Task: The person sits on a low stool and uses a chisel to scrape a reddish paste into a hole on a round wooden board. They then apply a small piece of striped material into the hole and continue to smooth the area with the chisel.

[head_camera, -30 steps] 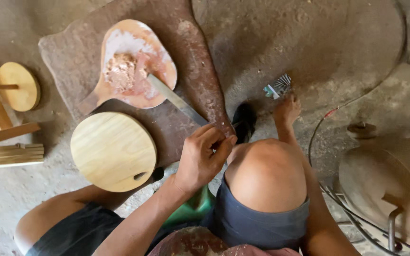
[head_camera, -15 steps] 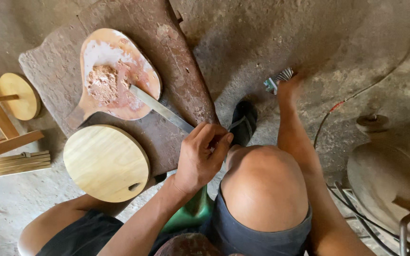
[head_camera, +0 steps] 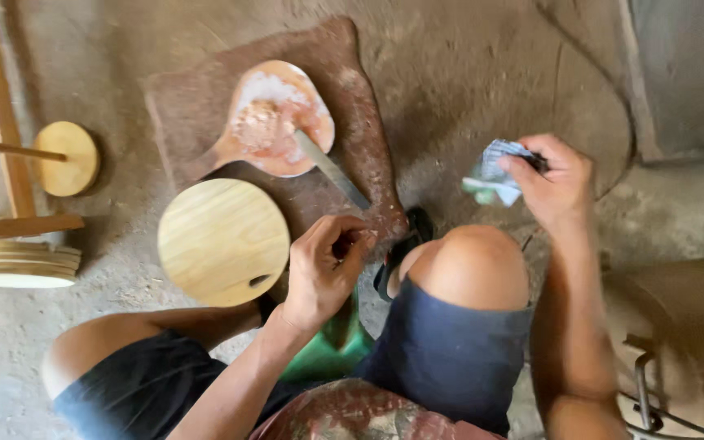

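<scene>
Head view, looking straight down past my bent knee (head_camera: 468, 265): my left hand (head_camera: 319, 273) is curled with fingertips pinched on the handle end of a flat blade (head_camera: 332, 169), which runs up onto the paddle-shaped board (head_camera: 275, 122) smeared with pinkish paste, beside the round wooden disc (head_camera: 222, 242) on the floor. My right hand (head_camera: 554, 183) reaches out past the knee, fingers closed around a small crumpled packet (head_camera: 495, 173), whitish with green. What my left fingers grip is mostly hidden under them, my right forearm runs off the bottom edge, and the metal thing at lower right is cut off.
</scene>
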